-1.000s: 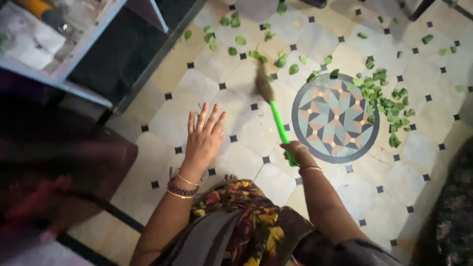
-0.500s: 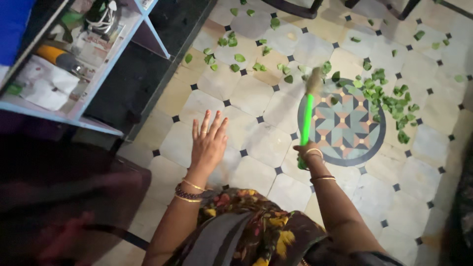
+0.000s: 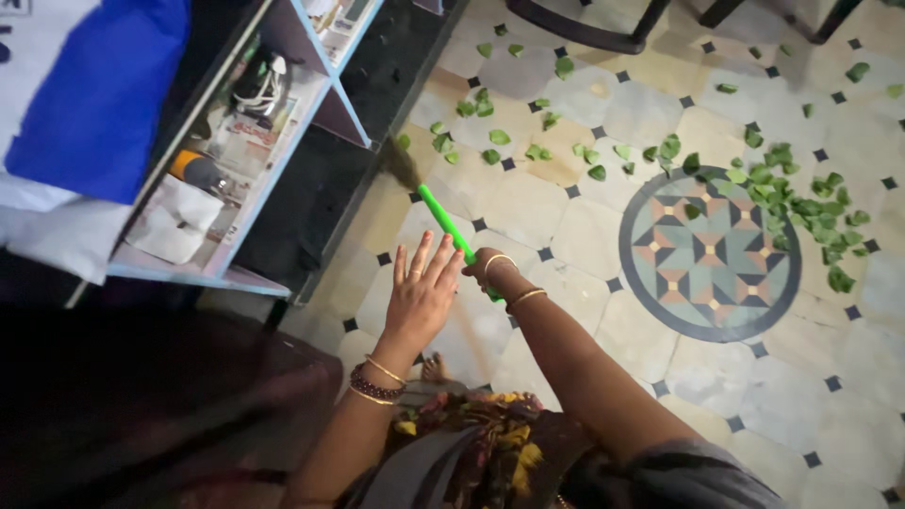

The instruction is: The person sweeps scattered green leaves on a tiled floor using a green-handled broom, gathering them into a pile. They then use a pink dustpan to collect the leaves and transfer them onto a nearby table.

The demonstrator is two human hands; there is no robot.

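Seen from the head camera, the right hand (image 3: 485,269) is clenched around the green handle of a broom (image 3: 448,229), which slants up and left across the tiled floor (image 3: 566,311), its dark bristles near the foot of a blue shelf (image 3: 283,141). The left hand (image 3: 424,292) is released, fingers spread, palm down just beside the handle. Green leaves (image 3: 782,193) lie scattered around a round floor pattern (image 3: 709,254).
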